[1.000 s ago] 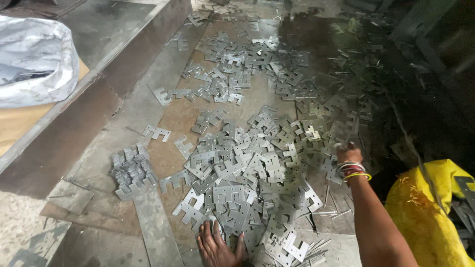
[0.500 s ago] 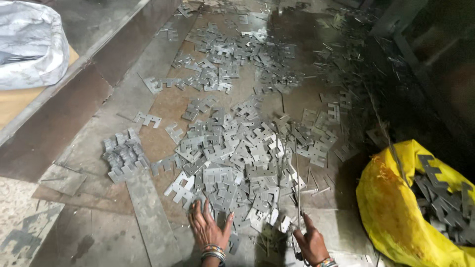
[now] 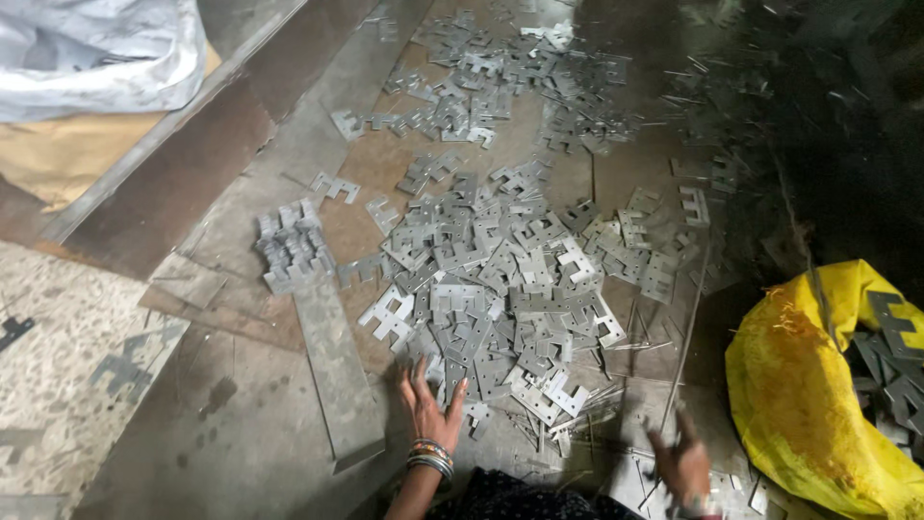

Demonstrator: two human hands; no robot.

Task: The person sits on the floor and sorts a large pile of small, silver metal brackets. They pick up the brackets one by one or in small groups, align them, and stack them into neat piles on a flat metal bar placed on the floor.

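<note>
Both hands lower now — left hand [image 3: 430,409] splayed flat on grey E-shaped plates [image 3: 500,289], right hand [image 3: 681,460] blurred, grip unclear.

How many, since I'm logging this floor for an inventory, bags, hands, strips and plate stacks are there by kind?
Yellow bag: 1
White bag: 1
Long flat metal strip: 1
Neat stack of plates: 1
Hands: 2, left hand and right hand
Loose stamped plates: too many to count
Total counted: 6

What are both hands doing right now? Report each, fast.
Left hand: open, fingers spread flat on the pile of metal plates, holding nothing.
Right hand: blurred; cannot tell whether it grips anything.
</note>
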